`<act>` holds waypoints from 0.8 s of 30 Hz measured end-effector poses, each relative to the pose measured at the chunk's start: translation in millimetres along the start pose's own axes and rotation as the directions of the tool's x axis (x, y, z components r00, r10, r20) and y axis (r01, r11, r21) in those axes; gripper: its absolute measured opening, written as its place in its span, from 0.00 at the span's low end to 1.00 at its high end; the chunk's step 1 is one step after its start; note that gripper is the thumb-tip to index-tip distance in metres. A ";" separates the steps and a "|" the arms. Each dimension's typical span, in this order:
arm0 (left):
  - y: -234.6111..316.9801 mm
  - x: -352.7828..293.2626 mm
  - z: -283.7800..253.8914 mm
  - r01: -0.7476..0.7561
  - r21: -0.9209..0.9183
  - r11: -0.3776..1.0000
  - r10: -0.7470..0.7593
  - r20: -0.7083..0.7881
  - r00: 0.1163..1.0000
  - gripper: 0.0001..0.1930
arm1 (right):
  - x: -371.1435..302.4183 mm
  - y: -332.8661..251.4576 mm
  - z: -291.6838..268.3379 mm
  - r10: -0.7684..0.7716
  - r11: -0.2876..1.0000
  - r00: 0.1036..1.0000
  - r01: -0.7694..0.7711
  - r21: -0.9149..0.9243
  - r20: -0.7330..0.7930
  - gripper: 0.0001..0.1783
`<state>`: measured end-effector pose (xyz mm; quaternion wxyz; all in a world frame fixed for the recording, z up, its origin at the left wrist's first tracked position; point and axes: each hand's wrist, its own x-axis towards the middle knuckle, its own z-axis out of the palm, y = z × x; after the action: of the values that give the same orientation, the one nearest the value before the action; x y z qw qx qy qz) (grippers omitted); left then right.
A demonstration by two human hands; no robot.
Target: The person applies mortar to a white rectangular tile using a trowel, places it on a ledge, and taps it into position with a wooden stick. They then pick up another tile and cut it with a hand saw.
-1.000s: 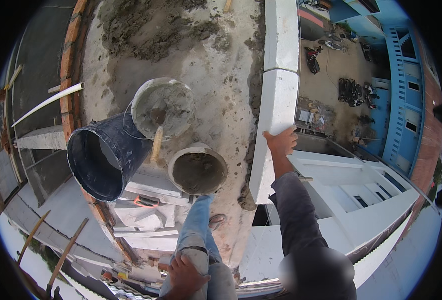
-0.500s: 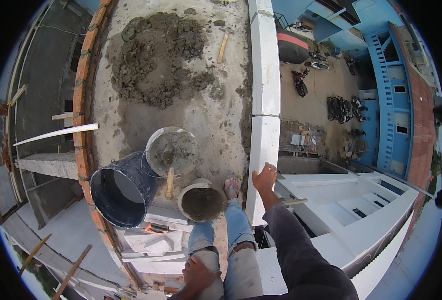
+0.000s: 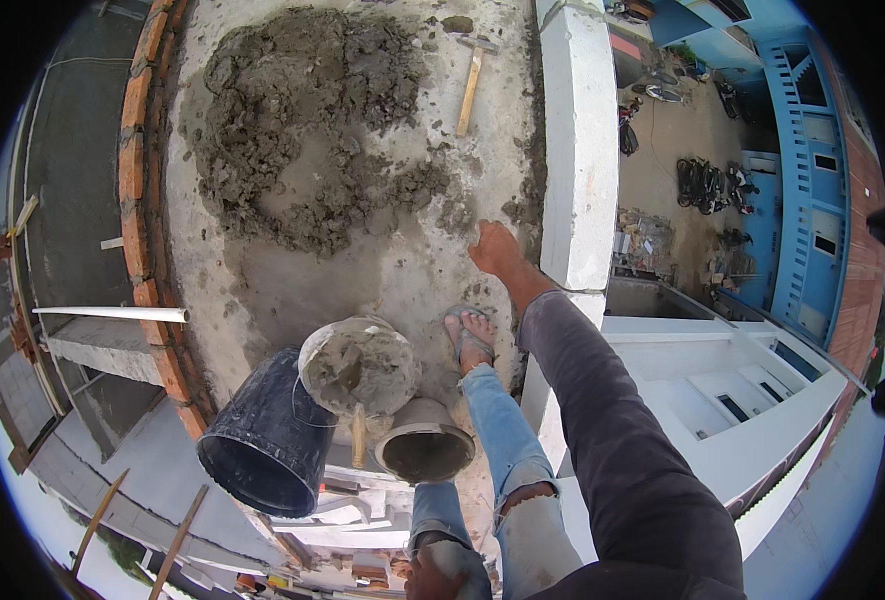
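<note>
My right hand (image 3: 496, 250) reaches out over the concrete floor beside the white block wall, empty, fingers loosely curled and partly apart. Beyond it lies a hammer (image 3: 470, 92) with a wooden handle. Low in view, my left hand (image 3: 433, 580) rests on my left knee, somewhat blurred. In front of my legs stands a bucket of grey mortar (image 3: 358, 365); a wooden tool handle (image 3: 359, 435) sticks out of it toward me, its blade hidden. Against it are a smaller round tub (image 3: 425, 450) with mortar inside and a large black bucket (image 3: 268, 440).
A wide heap of wet mortar (image 3: 313, 120) covers the floor ahead. An orange brick edge (image 3: 133, 165) bounds the left side. At right, past the white block wall (image 3: 575, 140), there is a drop to a yard with parked motorbikes (image 3: 708, 185). A white pipe (image 3: 113, 313) crosses the brick edge.
My right hand has left the top of the white wall and moved forward and left over the floor. My view has shifted forward. The left hand stays on the knee.
</note>
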<state>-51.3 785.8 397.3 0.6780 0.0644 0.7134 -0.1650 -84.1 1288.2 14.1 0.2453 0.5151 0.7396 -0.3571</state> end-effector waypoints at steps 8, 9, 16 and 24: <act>11.2 -1.0 20.6 0.085 0.049 0.995 -0.090 0.118 0.989 0.60 | 167.7 -53.2 -77.9 -0.109 0.990 0.930 0.068 -0.127 -0.350 0.28; 13.1 -1.3 22.6 0.089 0.043 0.995 -0.093 0.106 0.990 0.60 | 174.0 -54.7 -78.2 -0.125 0.987 0.938 0.084 -0.139 -0.324 0.28; 11.8 -13.5 13.9 0.056 0.030 0.998 -0.058 0.050 0.997 0.60 | 115.0 -31.5 -56.3 -0.130 0.988 0.885 0.151 0.012 -0.447 0.16; -43.3 -6.0 13.4 -0.283 0.092 0.955 0.291 -0.080 0.953 0.57 | -253.5 -1.8 -31.0 -0.086 -0.513 0.989 -0.147 0.846 0.119 0.28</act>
<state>-51.8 741.7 409.3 0.6578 0.2019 0.7200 -0.0899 2.8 1163.4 219.3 -0.2673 0.4640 0.0189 -0.8443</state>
